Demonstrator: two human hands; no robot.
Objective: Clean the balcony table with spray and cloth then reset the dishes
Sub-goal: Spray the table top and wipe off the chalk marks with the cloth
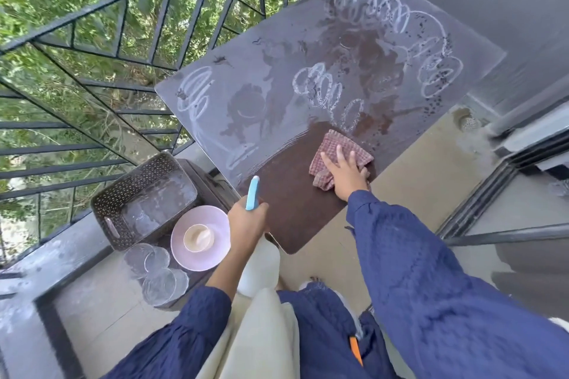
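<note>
The checked red cloth (337,149) lay on the near right part of the table (277,92), close to its right edge; the right hand (346,174) pressed down on it with fingers spread and straight, not curled round it. Under and to the left of the cloth the tabletop showed a dark brown wiped patch; the rest, farther off, carried a grey film, wet smears and looping white foam trails. The left hand (246,221) was clamped round the neck of the spray bottle (261,260) just off the table's near corner, its blue head pointing toward the table and its white body hanging below the fist; the two hands were apart. To the left, on a low dark stand, sat a pink plate (215,251) with a cream cup (198,237) on it; clear glass dishes (158,271) lay nearer, and a brown perforated basket (129,184) stood beyond. Black railing (92,49) bordered the far left, with greenery behind.
</note>
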